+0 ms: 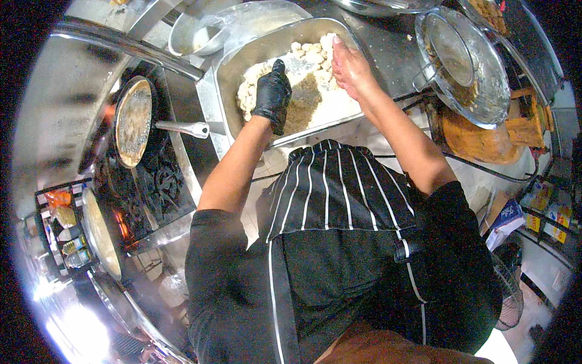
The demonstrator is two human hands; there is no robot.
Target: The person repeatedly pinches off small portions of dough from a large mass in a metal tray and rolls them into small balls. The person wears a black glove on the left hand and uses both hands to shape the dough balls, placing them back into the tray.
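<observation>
Head view, left side first: why is everything placed as I see it?

– I see a pan (133, 121) on the stove (159, 176), its handle (182, 128) pointing right, probably for easy reach away from the flame. Right of it, the deep metal tub (221, 103) holds dough pieces (247, 91) along its left and far sides, with white flour (337, 108) near right; I judge its high walls contain both. Farther right, a strainer (451, 51) sits in a wide bowl (487, 91), likely so siftings collect.

– And the hands?

– The black-gloved left hand (273, 94) is over the tub's left part; its fingers are mostly hidden, so I can't tell its grip. The bare right hand (353, 70) looks flat, fingers extended, beside the far-right dough. I see nothing held; contact is unclear.
</observation>
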